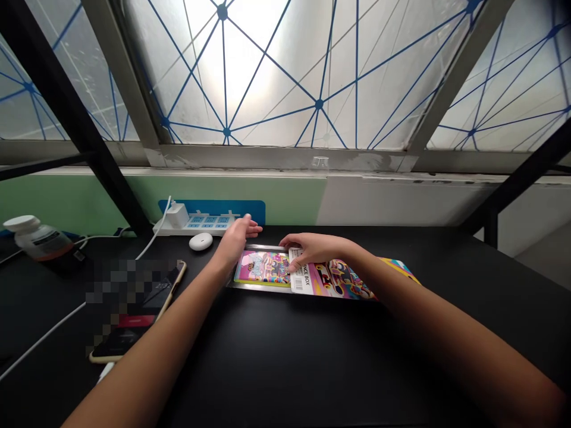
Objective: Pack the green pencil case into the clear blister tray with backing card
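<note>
Our left hand (238, 236) lies open with its fingers loosely spread, just beyond the far left corner of a metal pencil box (262, 268), and does not appear to grip it. Our right hand (312, 248) rests across the box's right end, its fingers curled down over a pink printed cardboard sleeve (332, 280) whose barcode end meets the box's picture panel; whether they pinch the sleeve we cannot tell. The box lies flat between both hands on a black desk (401, 356), with a white computer mouse (200, 241) and a white power strip (194, 223) near our left hand.
</note>
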